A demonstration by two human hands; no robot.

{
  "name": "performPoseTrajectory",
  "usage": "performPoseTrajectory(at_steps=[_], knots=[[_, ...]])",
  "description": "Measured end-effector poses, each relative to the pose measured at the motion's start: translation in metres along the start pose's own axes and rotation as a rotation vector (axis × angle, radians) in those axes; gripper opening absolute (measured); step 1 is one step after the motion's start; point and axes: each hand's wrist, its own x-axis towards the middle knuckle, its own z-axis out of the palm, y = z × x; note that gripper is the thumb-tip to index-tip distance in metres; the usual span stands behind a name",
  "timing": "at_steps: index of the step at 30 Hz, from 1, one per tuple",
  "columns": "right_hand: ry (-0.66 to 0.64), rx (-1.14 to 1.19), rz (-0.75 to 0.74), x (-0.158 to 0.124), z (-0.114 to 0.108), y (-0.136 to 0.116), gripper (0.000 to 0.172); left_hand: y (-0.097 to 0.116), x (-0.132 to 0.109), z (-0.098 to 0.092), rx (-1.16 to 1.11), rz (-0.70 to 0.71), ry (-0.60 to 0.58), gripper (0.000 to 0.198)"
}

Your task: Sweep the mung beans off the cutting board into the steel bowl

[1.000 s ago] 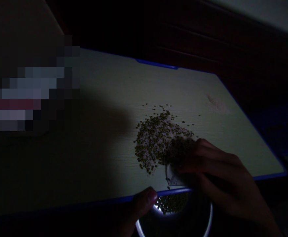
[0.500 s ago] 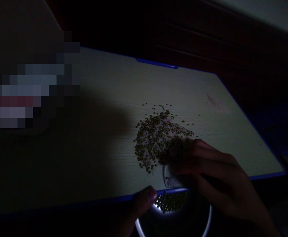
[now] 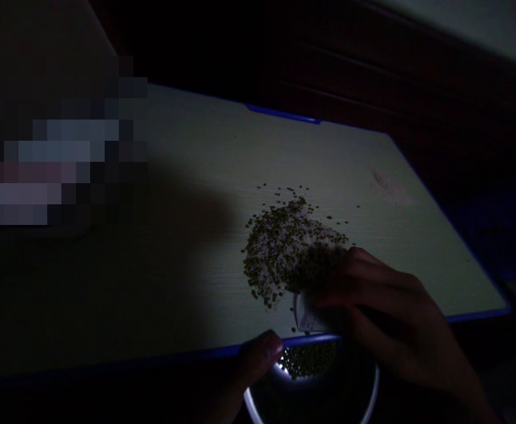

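From my end, I read the step in hand as working mixed grain toward the bowl (image 3: 252, 406) and parting the green from the pale. The pile (image 3: 280, 247) of green beans and pale grains lies in the centre of the frame on the board (image 3: 320, 153), with a thin pale heap (image 3: 390, 187) at right, above mid-height. The bowl sits at lower centre, just under the board's blue rim (image 3: 311, 340), with beans (image 3: 308, 359) inside.

My right hand (image 3: 394, 312), lower right, has its fingers bent and bunched over the pile's near side; the tips are in shadow, so I can't tell whether they grip the pale piece (image 3: 304, 312) beside them. My left hand (image 3: 260, 356) has its thumb at the blue rim and the bowl; its other fingers are hidden, so I can't say what they grasp.

I judge the next move calls for a low, short stroke over the edge, the bowl kept snug below.

Against half a second ago, both hands and the pile stand almost unchanged, but a few stray beans now show left of and below the pale piece, where one dark speck showed on it.
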Motion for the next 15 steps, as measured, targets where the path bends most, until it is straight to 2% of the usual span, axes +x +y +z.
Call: performPoseTrajectory(at_steps=[7,13,15], knots=[[0.004,0.014,-0.011,0.001,0.0,-0.001,0.018,-0.008,-0.001,0.007,0.025,0.024,0.073,0.045],[-0.002,0.023,-0.023,0.001,-0.001,-0.001,0.02,-0.009,0.003,-0.005,0.091,0.026,0.019,0.039],[0.038,0.008,0.012,-0.002,-0.002,0.001,0.02,-0.011,0.003,-0.007,0.097,0.027,0.008,0.039]])
